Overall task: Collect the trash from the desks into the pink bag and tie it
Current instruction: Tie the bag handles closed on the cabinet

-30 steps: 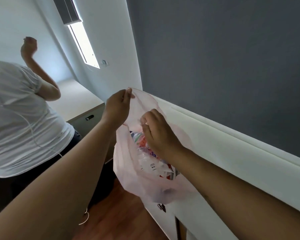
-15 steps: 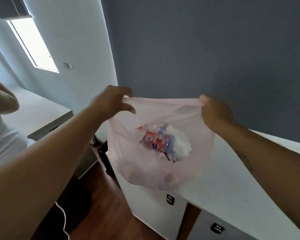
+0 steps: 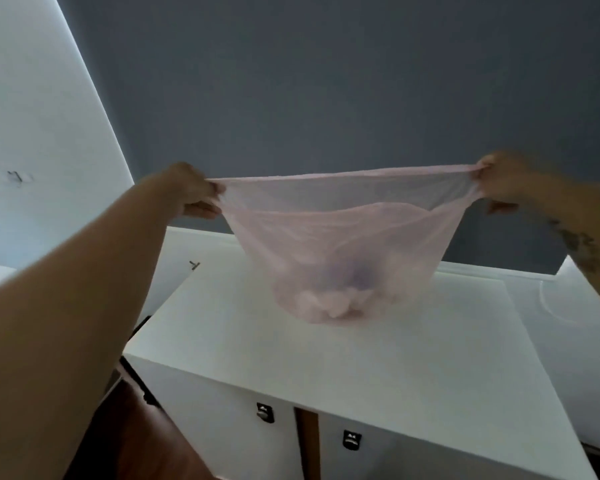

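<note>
The thin pink bag [image 3: 340,244] hangs stretched wide above the white desk [image 3: 326,355]. Crumpled trash [image 3: 336,299] shows dimly through its bottom, which sits low over the desktop. My left hand [image 3: 191,192] grips the bag's left top corner. Far out on the right, my right hand [image 3: 503,178] grips the other top corner. The rim is pulled taut into a nearly straight line between the two hands, so the mouth looks flattened.
A dark grey wall stands right behind the desk, with a white wall on the left. Two drawer fronts with small dark handles [image 3: 264,412] sit under the desktop. Brown wooden floor [image 3: 146,441] shows at the lower left.
My hands have pulled far apart, stretching the bag's rim flat. The view has swung to face the desk, and the other person is out of sight.
</note>
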A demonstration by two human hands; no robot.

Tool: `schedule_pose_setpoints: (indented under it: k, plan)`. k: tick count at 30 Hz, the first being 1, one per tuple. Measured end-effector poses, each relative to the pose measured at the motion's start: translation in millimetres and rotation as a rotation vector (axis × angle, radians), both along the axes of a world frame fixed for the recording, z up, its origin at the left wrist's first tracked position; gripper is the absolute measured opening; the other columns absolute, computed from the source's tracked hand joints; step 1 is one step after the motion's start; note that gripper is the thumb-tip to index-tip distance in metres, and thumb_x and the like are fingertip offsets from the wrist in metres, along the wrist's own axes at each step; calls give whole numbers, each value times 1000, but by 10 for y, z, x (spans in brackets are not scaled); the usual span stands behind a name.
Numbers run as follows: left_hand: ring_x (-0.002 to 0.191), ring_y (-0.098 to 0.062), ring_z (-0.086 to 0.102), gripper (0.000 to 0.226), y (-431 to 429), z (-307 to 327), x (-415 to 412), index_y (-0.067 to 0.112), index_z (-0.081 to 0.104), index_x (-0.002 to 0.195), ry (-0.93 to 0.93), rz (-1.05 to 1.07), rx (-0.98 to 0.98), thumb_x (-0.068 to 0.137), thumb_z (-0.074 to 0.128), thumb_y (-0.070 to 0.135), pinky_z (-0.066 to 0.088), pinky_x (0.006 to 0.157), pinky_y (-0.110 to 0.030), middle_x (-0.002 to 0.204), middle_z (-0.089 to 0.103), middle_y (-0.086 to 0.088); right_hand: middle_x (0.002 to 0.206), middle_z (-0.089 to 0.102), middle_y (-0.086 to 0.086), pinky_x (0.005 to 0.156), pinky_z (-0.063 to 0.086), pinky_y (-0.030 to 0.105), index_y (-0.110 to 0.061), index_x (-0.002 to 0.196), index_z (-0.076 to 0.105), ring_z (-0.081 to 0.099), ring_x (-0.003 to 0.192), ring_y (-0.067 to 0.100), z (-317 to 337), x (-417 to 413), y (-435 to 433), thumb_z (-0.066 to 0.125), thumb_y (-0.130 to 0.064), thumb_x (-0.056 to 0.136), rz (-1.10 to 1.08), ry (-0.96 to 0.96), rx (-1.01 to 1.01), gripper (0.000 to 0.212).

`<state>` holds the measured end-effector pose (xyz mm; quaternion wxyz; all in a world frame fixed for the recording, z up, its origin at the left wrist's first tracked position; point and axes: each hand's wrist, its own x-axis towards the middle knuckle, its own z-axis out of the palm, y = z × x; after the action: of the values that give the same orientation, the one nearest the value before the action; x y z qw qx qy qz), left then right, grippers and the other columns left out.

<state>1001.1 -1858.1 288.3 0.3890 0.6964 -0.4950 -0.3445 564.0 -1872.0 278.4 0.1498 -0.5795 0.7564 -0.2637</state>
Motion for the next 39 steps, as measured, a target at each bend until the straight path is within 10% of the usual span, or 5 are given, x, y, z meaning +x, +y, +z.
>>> schedule_pose_setpoints:
  k: [13,22,26,33,39]
  plan:
    - [73,-20,69,15,-503,-283,-1247,2,64,97,638,109,-255,95,50,-3,59,62,-26,91,69,-14,86,63,8,70,50,37,-9,105,67,58,74,23,-506,-461,91,42,-11,83,-171,-1050,-384,33]
    - [88,-26,61,41,-898,-560,-1337,10,60,116,501,218,-264,95,37,35,51,83,-40,101,62,-7,104,60,14,67,54,43,-12,116,53,61,81,30,-515,-157,-138,45,-29,84,-280,-1153,-413,37]
    - [102,-30,61,41,-1018,-640,-1383,6,55,123,635,199,-199,101,29,30,50,94,-44,114,60,-11,70,57,5,62,45,35,-12,80,63,54,61,23,-604,7,-214,54,-18,85,-240,-1066,-443,12]
    - [68,-13,53,14,-1168,-755,-1268,14,59,97,1041,-25,-128,98,45,14,44,62,-27,80,54,2,95,71,1,80,51,37,-19,102,47,62,79,26,-685,227,-303,28,-37,103,-403,-1112,-603,26]
    - [48,-11,47,31,-1221,-969,-1153,24,57,68,810,-214,-61,97,48,25,33,54,-25,54,48,7,55,41,-1,58,51,32,-17,82,45,45,40,13,-653,383,-317,31,-37,103,-412,-1501,-612,32]
